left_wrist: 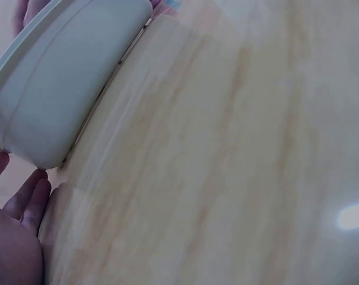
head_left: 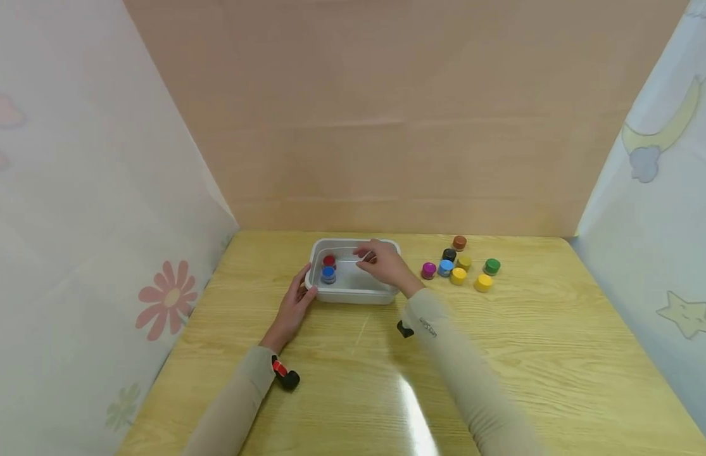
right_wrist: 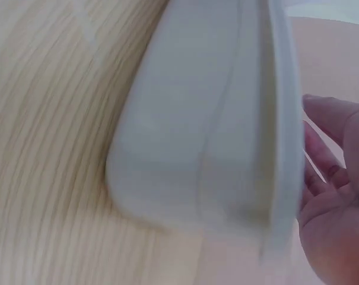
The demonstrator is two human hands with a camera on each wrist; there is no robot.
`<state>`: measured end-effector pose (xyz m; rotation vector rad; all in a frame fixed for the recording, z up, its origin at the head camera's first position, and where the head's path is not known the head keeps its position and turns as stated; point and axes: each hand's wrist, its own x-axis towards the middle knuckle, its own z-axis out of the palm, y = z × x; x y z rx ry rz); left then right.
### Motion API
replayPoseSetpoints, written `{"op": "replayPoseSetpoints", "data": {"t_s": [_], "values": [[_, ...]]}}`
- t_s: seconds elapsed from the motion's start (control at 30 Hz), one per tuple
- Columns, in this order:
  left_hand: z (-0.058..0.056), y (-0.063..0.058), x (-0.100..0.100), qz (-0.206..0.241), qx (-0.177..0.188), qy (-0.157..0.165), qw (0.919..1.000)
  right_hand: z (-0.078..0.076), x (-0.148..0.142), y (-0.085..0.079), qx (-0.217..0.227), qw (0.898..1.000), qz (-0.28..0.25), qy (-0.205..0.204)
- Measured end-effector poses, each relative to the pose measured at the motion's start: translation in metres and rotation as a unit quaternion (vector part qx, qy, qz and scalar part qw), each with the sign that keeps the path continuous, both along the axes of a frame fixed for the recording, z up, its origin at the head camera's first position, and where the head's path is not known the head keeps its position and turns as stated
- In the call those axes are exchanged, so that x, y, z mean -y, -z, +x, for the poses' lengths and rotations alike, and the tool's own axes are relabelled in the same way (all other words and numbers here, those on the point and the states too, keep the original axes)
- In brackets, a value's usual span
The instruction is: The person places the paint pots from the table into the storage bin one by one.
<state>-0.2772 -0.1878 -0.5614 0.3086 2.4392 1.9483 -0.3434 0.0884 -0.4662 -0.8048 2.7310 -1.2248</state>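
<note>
A white plastic bin (head_left: 353, 296) stands on the table and holds two small jars: one with a red lid (head_left: 329, 260) and one with a blue lid (head_left: 328, 272), both at its left end. My left hand (head_left: 292, 308) rests against the bin's near left corner. In the left wrist view its fairly straight fingertips (left_wrist: 31, 187) meet the bin wall (left_wrist: 66, 83). Over the right half of the bin hovers my right hand (head_left: 385, 263), thumb and fingers parted, nothing between them. The right wrist view shows its palm (right_wrist: 333, 219) beyond the bin's rim (right_wrist: 286, 113).
Right of the bin several small lidded jars stand grouped: purple (head_left: 428, 270), light blue (head_left: 446, 268), black (head_left: 449, 254), red-brown (head_left: 459, 242), green (head_left: 492, 266) and several yellow ones (head_left: 483, 282). A brown backboard (head_left: 409, 126) rises behind the table, with patterned side walls.
</note>
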Motion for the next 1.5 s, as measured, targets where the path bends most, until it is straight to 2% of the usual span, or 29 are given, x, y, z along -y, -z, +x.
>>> {"op": "replayPoseSetpoints", "data": {"t_s": [0.13,0.3,0.43,0.57,0.73,0.93,1.2,1.4,1.5], "values": [[0.001,0.001,0.003,0.006,0.003,-0.001,1.0,0.014,-0.035,-0.006,-0.013,1.0,-0.01,0.019],[0.001,-0.002,0.006,-0.002,0.001,-0.005,1.0,0.032,-0.088,-0.006,-0.033,0.996,-0.04,0.066],[-0.001,-0.002,0.007,-0.006,0.001,-0.003,1.0,0.046,-0.133,0.004,-0.05,0.99,-0.06,0.115],[0.0,-0.003,0.005,-0.005,0.0,-0.002,1.0,0.058,-0.173,0.015,-0.067,0.981,-0.054,0.175],[0.0,-0.001,0.003,0.0,0.0,-0.005,1.0,0.07,-0.211,0.022,-0.047,0.971,-0.038,0.231],[-0.002,0.0,0.006,0.004,-0.003,0.007,1.0,0.073,-0.23,0.035,-0.001,0.966,-0.038,0.254],[-0.004,-0.001,0.006,0.013,-0.002,0.008,0.9999,0.067,-0.239,0.052,0.094,0.96,-0.039,0.26],[-0.002,-0.001,0.006,0.012,-0.005,0.005,0.9999,0.062,-0.245,0.066,0.115,0.957,-0.033,0.266],[-0.002,-0.001,0.006,0.008,-0.008,0.004,0.9999,0.058,-0.245,0.07,0.129,0.95,-0.037,0.282]]}}
